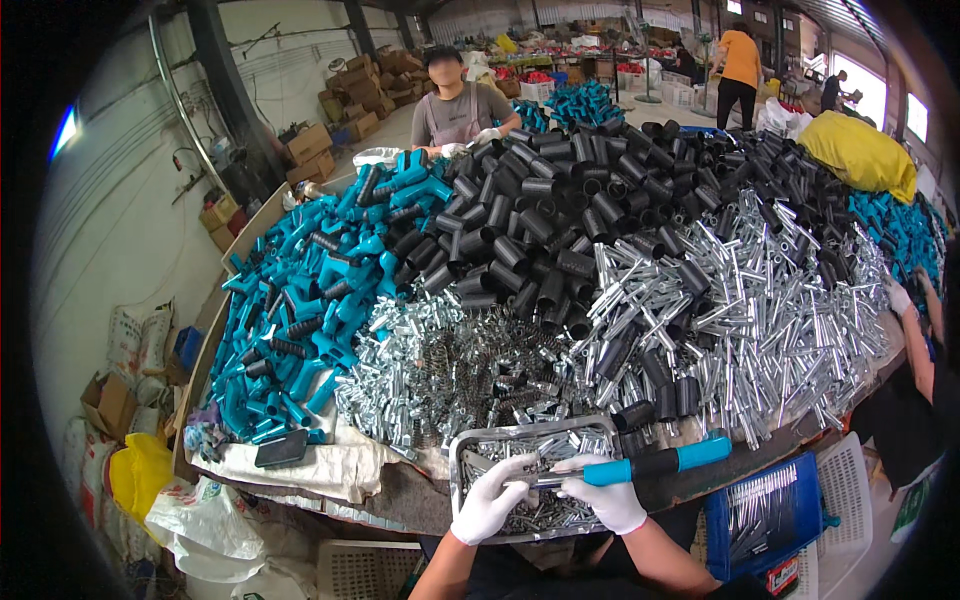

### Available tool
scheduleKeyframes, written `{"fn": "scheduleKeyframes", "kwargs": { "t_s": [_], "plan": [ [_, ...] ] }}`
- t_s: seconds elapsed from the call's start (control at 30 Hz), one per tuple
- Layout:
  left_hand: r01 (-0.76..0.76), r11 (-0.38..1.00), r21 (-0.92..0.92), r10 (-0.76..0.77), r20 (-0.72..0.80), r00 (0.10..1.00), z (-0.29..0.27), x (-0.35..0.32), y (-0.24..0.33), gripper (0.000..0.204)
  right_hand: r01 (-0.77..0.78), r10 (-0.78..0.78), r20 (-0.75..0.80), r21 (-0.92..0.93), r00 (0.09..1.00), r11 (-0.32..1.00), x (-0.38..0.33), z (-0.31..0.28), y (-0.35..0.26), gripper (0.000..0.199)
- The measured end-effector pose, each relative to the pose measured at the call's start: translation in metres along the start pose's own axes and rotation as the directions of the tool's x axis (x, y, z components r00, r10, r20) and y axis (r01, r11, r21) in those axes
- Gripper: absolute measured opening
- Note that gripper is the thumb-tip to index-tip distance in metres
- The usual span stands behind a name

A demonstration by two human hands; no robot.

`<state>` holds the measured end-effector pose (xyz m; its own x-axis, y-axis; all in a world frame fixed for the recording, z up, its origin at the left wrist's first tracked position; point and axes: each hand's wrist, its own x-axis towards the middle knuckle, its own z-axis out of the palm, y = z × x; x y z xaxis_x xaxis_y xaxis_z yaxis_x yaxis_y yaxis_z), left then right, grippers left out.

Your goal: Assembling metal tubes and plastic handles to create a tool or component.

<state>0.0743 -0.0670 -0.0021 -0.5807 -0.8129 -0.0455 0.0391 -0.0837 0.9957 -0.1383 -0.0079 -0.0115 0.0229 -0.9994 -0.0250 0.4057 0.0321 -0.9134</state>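
Where a red-and-white packet [783, 576] lies at lower right, its print is too small to read. Left hand [494, 498], white-gloved: fingers nearly closed, pinching a metal shaft [545, 481]. Right hand [603, 494], white-gloved: curled round a teal-and-black tool [655, 465], held across the right rim of a metal tray [535, 428].

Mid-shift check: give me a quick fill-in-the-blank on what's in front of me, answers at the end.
The left hand and right hand wear ____ gloves.
The metal-shafted tool in the right hand has a handle coloured teal and ____.
The dark phone lies to the ____ of the metal tray.
The large sack on the pile at far right is ____.

Missing words: white; black; left; yellow.
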Motion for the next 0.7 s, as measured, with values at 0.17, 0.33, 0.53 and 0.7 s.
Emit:
{"fn": "scheduleKeyframes", "kwargs": {
  "t_s": [0.17, 0.33, 0.53, 0.7],
  "plan": [
    [-0.131, 0.974, 0.187, 0.141, -0.044, 0.989, 0.003, 0.001, -0.001, 0.046, 0.008, -0.008, -0.01, -0.006, 1.0, 1.0, -0.001, 0.001, 0.001, 0.03],
    [0.026, 0.997, -0.076, -0.027, -0.007, 1.0, 0.008, -0.003, 0.012, 0.044, 0.022, -0.022, -0.048, 0.003, 0.999, 1.0, -0.003, 0.0, 0.005, 0.029],
    [0.168, 0.984, 0.06, -0.163, -0.077, 0.984, 0.006, -0.007, 0.016, 0.03, -0.01, 0.01, -0.024, -0.002, 1.0, 1.0, -0.004, 0.004, 0.0, 0.026],
    [-0.236, 0.885, 0.402, 0.25, 0.018, 0.968, 0.008, 0.0, 0.014, 0.036, 0.037, -0.036, -0.051, 0.016, 0.998, 0.999, -0.002, 0.002, 0.003, 0.025]
  ]
}}
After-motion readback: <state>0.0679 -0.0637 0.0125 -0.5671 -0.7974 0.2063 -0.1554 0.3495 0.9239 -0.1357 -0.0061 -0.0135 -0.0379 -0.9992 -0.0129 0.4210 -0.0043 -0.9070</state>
